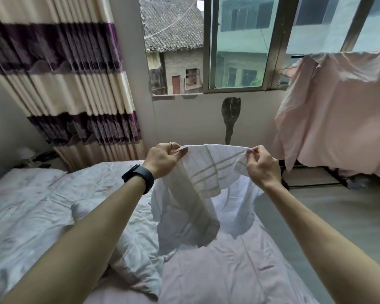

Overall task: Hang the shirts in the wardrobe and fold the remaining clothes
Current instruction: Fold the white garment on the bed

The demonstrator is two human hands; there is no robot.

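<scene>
I have both bare forearms stretched forward and raised, angling slightly toward each other. My left hand [162, 160] shows its back, fingers curled, thumb and fingertips pinching the top edge of a white striped garment [198, 194]. A ring [171, 144] sits on one finger and a black band [138, 177] wraps that wrist. My right hand [262, 166], level with it and apart, pinches the same edge.

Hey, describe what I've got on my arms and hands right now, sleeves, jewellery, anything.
No sleeves show; both arms are bare to the frame edge. The left wrist wears a black wristband, like a fitness tracker, and the left hand has a thin pale ring on one finger. The right hand and wrist wear nothing visible.
</scene>
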